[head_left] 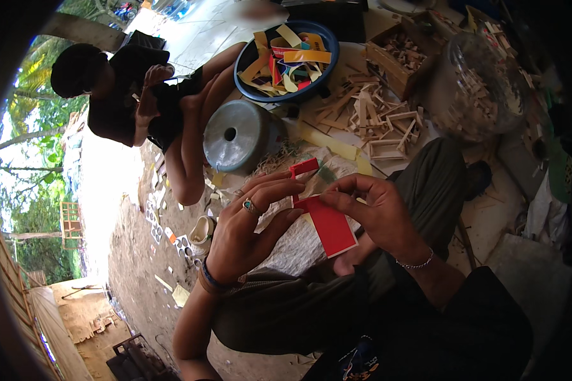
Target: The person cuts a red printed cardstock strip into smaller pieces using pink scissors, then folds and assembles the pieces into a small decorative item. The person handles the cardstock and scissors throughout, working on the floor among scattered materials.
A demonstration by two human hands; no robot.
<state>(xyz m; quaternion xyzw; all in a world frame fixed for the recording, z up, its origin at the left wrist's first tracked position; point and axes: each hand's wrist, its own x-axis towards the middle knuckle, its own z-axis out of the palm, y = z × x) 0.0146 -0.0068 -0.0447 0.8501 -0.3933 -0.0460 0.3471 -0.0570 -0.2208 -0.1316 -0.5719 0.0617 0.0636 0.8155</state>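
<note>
A red card (333,228) with a pale edge hangs slanting between my hands, over a white woven sack (286,254). My right hand (378,209) pinches its upper part between thumb and fingers. On the other side my left hand (251,219), with a ring and a wristband, has its fingertips and thumb at the card's upper left end. A narrower red piece (306,167) sticks up just beyond the left fingertips; whether it is joined to the card is hidden by the fingers.
Ahead stands a blue basin (238,81) of coloured paper strips, beside a grey round container (225,143) with a hole. Small wooden frames (384,117) lie piled at right, near a clear tub (454,95). Another person (133,95) sits at far left; a pale shoe (201,232) lies nearby.
</note>
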